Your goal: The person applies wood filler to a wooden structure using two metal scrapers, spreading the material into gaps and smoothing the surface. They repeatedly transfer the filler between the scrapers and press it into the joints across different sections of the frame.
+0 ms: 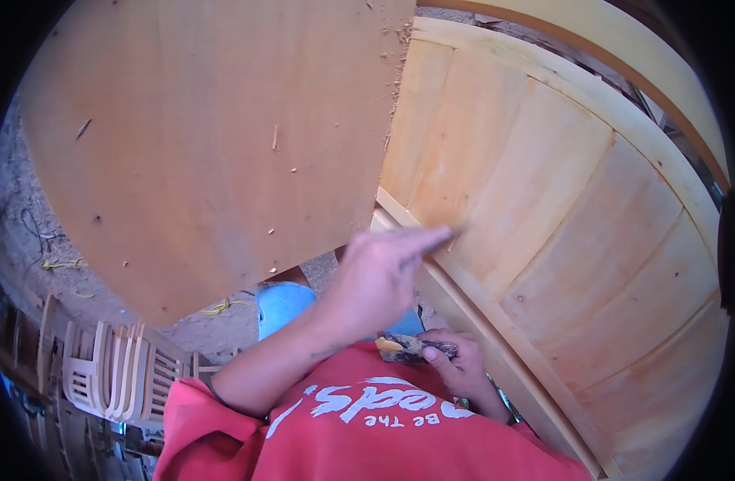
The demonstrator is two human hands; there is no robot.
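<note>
My left hand (375, 272) is over the lower edge of the pale wooden panel (544, 184). Its fingers are pressed together and point right, blurred by motion. Something greyish seems to lie along them, but I cannot make out what. Close to my red shirt (367, 425), my right hand (457, 365) grips a small, dark, crusted board (411, 349) with a lump of yellow-orange paste (388, 345) on it. The panel has several flat sections divided by grooves, some with orange-tinted patches.
A wide wooden sheet (215, 152), dotted with shavings, covers the upper left. Slatted wooden pieces (127, 373) stand at lower left. A curved wooden rail (608, 48) passes at upper right. Yellow cord (219, 307) lies on the dirt ground.
</note>
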